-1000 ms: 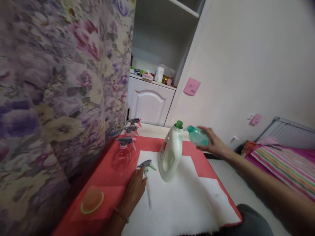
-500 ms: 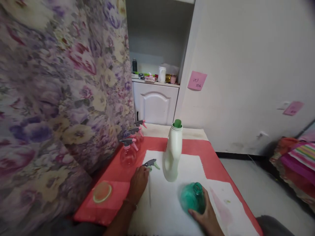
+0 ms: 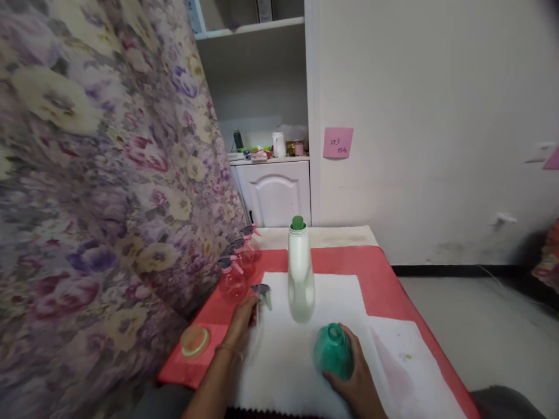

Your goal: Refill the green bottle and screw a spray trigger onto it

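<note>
Two parts of one sprayer are in my hands, and they are apart. My left hand [image 3: 245, 314] pinches the spray head [image 3: 261, 288], fingers closed just below its grey top; the exact fingertip contact is hidden. A thin, pale dip tube [image 3: 257, 333] hangs below it. My right hand [image 3: 356, 372] is wrapped around the teal bottle [image 3: 334, 352], thumb on the near side, remaining fingers along the right flank. The bottle is over the white sheet [image 3: 283, 372], near its right edge; I cannot tell whether the base touches.

Status, as judged: the spray head is off and the bottle neck is open; the head is not yet seated on it. The jug [image 3: 301, 279] is also uncapped, a green insert [image 3: 297, 222] protruding from its mouth. Fill level in the teal bottle: cannot be confirmed through the blur. Three clear spray bottles [image 3: 233, 285] at the left carry their grey-and-pink heads, fitted.

Materials: the teal bottle is translucent, rounded, narrow-necked. The jug is opaque, pale green, tall, with a threaded mouth and moulded handle. The sheet is matt with a zigzag-cut edge, laid on a smooth red cover [image 3: 349, 262].
</note>
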The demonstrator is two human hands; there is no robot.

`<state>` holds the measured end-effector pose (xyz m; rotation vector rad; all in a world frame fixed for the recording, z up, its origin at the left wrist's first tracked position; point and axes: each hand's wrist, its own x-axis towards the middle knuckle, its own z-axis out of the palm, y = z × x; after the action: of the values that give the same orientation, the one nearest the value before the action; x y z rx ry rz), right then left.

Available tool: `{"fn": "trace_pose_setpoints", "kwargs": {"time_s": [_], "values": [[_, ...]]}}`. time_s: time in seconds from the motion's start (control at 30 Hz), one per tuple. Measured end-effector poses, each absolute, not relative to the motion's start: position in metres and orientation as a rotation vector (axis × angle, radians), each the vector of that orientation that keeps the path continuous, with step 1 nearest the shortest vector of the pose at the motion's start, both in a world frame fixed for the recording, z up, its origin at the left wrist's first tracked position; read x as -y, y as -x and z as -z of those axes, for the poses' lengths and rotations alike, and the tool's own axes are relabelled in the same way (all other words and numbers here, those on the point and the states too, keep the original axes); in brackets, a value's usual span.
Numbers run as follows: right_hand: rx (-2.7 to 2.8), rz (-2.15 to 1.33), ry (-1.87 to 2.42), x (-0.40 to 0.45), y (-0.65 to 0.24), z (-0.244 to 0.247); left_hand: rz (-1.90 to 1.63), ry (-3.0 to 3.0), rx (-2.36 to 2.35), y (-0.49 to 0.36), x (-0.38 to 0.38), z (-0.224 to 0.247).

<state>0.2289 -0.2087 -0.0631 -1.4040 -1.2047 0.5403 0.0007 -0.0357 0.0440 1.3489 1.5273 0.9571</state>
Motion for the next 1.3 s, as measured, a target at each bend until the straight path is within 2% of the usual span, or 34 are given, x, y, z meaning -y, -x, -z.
{"fn": "trace_pose_setpoints", "kwargs": {"time_s": [0.13,0.27,0.43,0.53,1.0,1.3], "values": [[1.191,-0.571,1.361,0.210,-0.229,0.057,-1.120,-1.236,-1.318,-0.003,0.075,-0.069],[1.184,-0.600,1.329,0.210,-0.229,0.051,-1.350,-1.021,-0.866,-0.024,0.117,-0.108],[1.157,-0.609,1.293,0.209,-0.229,0.046,-1.410,-1.261,-0.756,-0.067,0.154,-0.160],[1.159,-0.599,1.284,0.208,-0.229,0.046,-1.421,-1.381,-0.741,-0.091,0.170,-0.174],[1.164,-0.559,1.240,0.201,-0.227,0.056,-1.280,-1.546,-0.847,-0.125,0.176,-0.147],[1.136,-0.557,1.220,0.191,-0.223,0.065,-1.024,-1.730,-0.981,-0.118,0.157,-0.100]]}}
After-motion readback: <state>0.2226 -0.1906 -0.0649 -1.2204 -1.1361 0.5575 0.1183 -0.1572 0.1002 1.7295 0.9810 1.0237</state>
